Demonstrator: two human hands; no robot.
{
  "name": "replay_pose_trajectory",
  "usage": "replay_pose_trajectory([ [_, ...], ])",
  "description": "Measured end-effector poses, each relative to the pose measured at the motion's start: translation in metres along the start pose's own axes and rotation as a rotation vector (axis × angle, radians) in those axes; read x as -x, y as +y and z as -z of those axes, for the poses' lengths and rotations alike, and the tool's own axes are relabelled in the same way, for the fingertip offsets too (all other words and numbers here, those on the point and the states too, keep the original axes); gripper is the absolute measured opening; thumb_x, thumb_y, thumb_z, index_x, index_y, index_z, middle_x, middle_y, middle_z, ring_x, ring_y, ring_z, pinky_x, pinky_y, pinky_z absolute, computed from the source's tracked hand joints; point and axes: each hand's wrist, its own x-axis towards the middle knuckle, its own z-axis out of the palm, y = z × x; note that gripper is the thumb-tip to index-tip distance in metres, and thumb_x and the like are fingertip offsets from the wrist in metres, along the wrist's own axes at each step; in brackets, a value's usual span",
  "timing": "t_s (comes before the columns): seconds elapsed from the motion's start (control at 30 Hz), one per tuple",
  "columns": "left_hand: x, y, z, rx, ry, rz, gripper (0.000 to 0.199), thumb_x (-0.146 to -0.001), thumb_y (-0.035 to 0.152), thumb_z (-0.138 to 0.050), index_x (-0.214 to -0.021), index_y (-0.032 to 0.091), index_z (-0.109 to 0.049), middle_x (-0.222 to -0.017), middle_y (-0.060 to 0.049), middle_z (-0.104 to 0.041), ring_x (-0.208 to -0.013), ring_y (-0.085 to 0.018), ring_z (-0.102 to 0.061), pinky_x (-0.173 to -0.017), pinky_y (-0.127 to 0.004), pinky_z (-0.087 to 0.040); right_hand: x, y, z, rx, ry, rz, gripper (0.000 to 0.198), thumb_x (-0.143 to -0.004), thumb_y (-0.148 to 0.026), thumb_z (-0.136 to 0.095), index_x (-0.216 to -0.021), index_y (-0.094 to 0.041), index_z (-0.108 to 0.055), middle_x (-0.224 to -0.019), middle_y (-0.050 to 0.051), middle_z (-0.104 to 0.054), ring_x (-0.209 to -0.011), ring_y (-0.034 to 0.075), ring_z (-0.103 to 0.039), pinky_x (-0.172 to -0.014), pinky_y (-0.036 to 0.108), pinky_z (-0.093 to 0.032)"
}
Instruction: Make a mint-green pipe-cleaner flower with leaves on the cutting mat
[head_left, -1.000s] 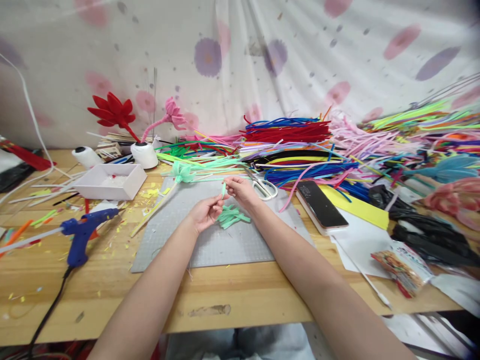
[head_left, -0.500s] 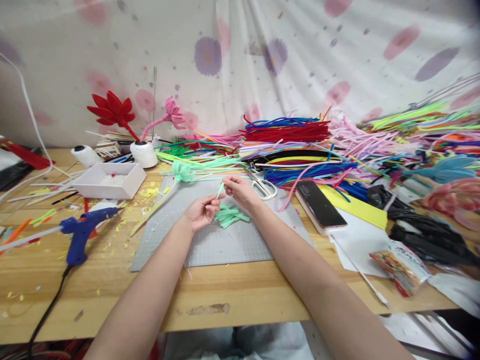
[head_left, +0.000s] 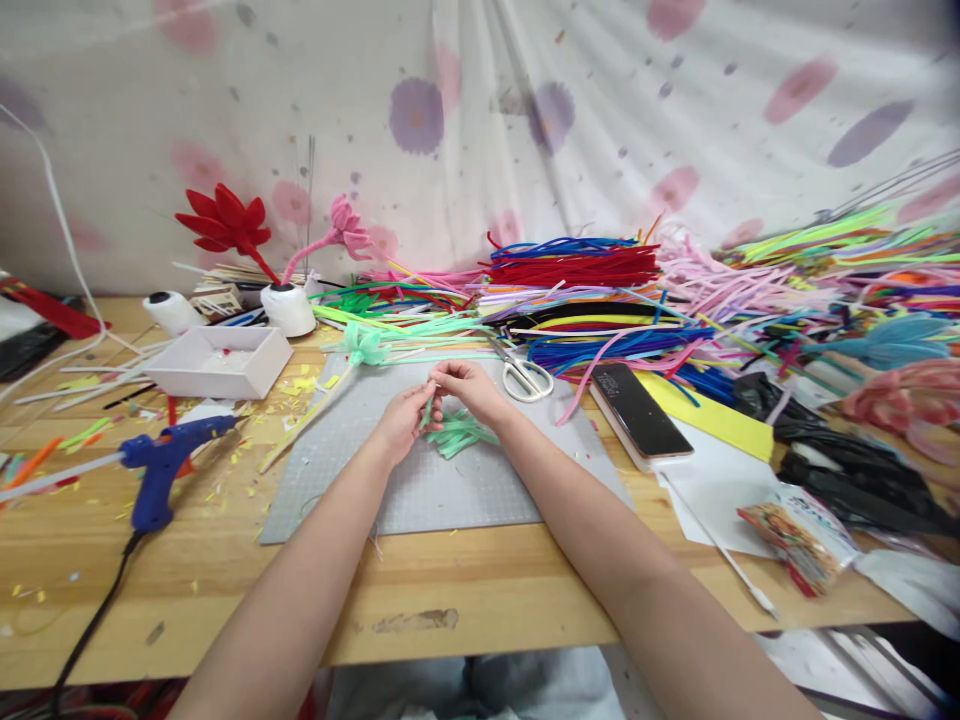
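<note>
My left hand (head_left: 405,420) is closed round a short mint-green pipe cleaner piece (head_left: 427,410), which stands nearly upright between the fingers. At its upper end, the fingertips of my right hand (head_left: 471,388) pinch together and meet the left hand's; the tip itself is hidden. Just below the hands, a small pile of mint-green pipe cleaner pieces (head_left: 463,436) lies on the grey cutting mat (head_left: 450,500). A mint-green flower (head_left: 364,343) on a pale stem rests at the mat's upper left. Scissors (head_left: 526,380) with white handles lie beyond my right hand.
On the left are a blue glue gun (head_left: 154,480), a white box (head_left: 217,365) and a red flower (head_left: 229,220) in a white holder. Bundles of coloured pipe cleaners (head_left: 574,265) line the back. A phone (head_left: 643,410) and a snack packet (head_left: 799,540) lie right.
My hands have drawn closer together, the right one moving slightly left and down. The green piece now sits lower, between the left fingers.
</note>
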Motion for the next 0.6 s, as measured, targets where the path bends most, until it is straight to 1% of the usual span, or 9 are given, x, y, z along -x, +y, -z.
replay_pose_trajectory([
  [0.1, 0.0, 0.002, 0.002, 0.01, -0.024, -0.008, 0.017, -0.071, 0.029, -0.06, -0.073, 0.013, -0.055, -0.061, 0.003, -0.049, -0.046, -0.005, -0.048, -0.036, -0.015, -0.037, 0.0, 0.001, -0.003, 0.04, 0.018, 0.047, 0.029, -0.064, -0.042, -0.063, -0.063, -0.016, -0.052, -0.053, -0.005, -0.051, -0.05, 0.007, -0.047, -0.055, 0.023, -0.036],
  [0.2, 0.0, 0.004, 0.006, 0.019, -0.035, -0.024, 0.018, -0.068, 0.028, -0.062, -0.072, 0.013, -0.054, -0.06, 0.003, -0.048, -0.043, -0.003, -0.043, -0.033, -0.014, -0.028, 0.0, 0.003, -0.007, 0.069, 0.021, 0.075, 0.028, -0.065, -0.042, -0.061, -0.061, -0.016, -0.051, -0.051, -0.005, -0.048, -0.05, 0.007, -0.042, -0.054, 0.021, -0.033],
  [0.27, 0.0, 0.005, 0.008, 0.016, -0.006, -0.039, 0.019, -0.066, 0.028, -0.065, -0.07, 0.013, -0.054, -0.059, 0.003, -0.048, -0.042, -0.002, -0.042, -0.033, -0.013, -0.026, -0.001, 0.002, -0.007, 0.122, 0.028, 0.057, 0.027, -0.067, -0.043, -0.059, -0.063, -0.017, -0.052, -0.053, -0.005, -0.048, -0.05, 0.006, -0.039, -0.052, 0.021, -0.031],
  [0.33, -0.001, 0.005, 0.011, -0.008, 0.053, -0.069, 0.021, -0.063, 0.028, -0.067, -0.07, 0.012, -0.054, -0.058, 0.004, -0.048, -0.043, -0.002, -0.042, -0.035, -0.013, -0.026, -0.001, -0.003, 0.0, 0.241, 0.054, 0.023, 0.025, -0.071, -0.042, -0.055, -0.072, -0.017, -0.055, -0.059, -0.004, -0.05, -0.05, 0.006, -0.04, -0.051, 0.021, -0.031],
  [0.4, -0.002, 0.004, 0.013, -0.065, 0.132, -0.134, 0.023, -0.061, 0.03, -0.068, -0.069, 0.013, -0.055, -0.056, 0.004, -0.049, -0.044, -0.003, -0.043, -0.037, -0.014, -0.03, 0.0, -0.013, 0.016, 0.459, 0.131, -0.021, 0.025, -0.074, -0.038, -0.052, -0.088, -0.018, -0.055, -0.066, -0.002, -0.053, -0.054, 0.008, -0.044, -0.052, 0.021, -0.033],
  [0.43, -0.003, 0.003, 0.014, -0.099, 0.165, -0.171, 0.024, -0.061, 0.031, -0.068, -0.069, 0.013, -0.055, -0.056, 0.004, -0.049, -0.044, -0.004, -0.044, -0.039, -0.015, -0.033, 0.001, -0.019, 0.027, 0.629, 0.202, -0.055, 0.025, -0.075, -0.035, -0.053, -0.093, -0.018, -0.054, -0.068, -0.001, -0.054, -0.056, 0.009, -0.047, -0.054, 0.022, -0.035],
  [0.5, -0.005, 0.003, 0.015, -0.157, 0.206, -0.23, 0.024, -0.06, 0.032, -0.068, -0.069, 0.014, -0.055, -0.057, 0.003, -0.051, -0.047, -0.006, -0.047, -0.042, -0.017, -0.037, 0.007, -0.031, 0.051, 1.045, 0.332, -0.138, 0.026, -0.074, -0.029, -0.055, -0.097, -0.017, -0.054, -0.079, 0.004, -0.058, -0.069, 0.013, -0.052, -0.063, 0.025, -0.038],
  [0.57, -0.006, 0.002, 0.016, -0.189, 0.212, -0.265, 0.023, -0.061, 0.031, -0.067, -0.072, 0.014, -0.055, -0.059, 0.003, -0.052, -0.049, -0.006, -0.048, -0.045, -0.019, -0.04, 0.016, -0.038, 0.072, 1.389, 0.341, -0.29, 0.027, -0.074, -0.025, -0.054, -0.099, -0.014, -0.054, -0.094, 0.011, -0.059, -0.084, 0.019, -0.055, -0.071, 0.028, -0.039],
  [0.6, -0.007, 0.002, 0.017, -0.198, 0.211, -0.276, 0.022, -0.062, 0.03, -0.066, -0.074, 0.015, -0.056, -0.059, 0.003, -0.052, -0.048, -0.006, -0.047, -0.045, -0.019, -0.04, 0.021, -0.04, 0.079, 1.501, 0.331, -0.36, 0.029, -0.074, -0.025, -0.054, -0.101, -0.012, -0.054, -0.1, 0.015, -0.058, -0.089, 0.022, -0.055, -0.073, 0.03, -0.039],
])
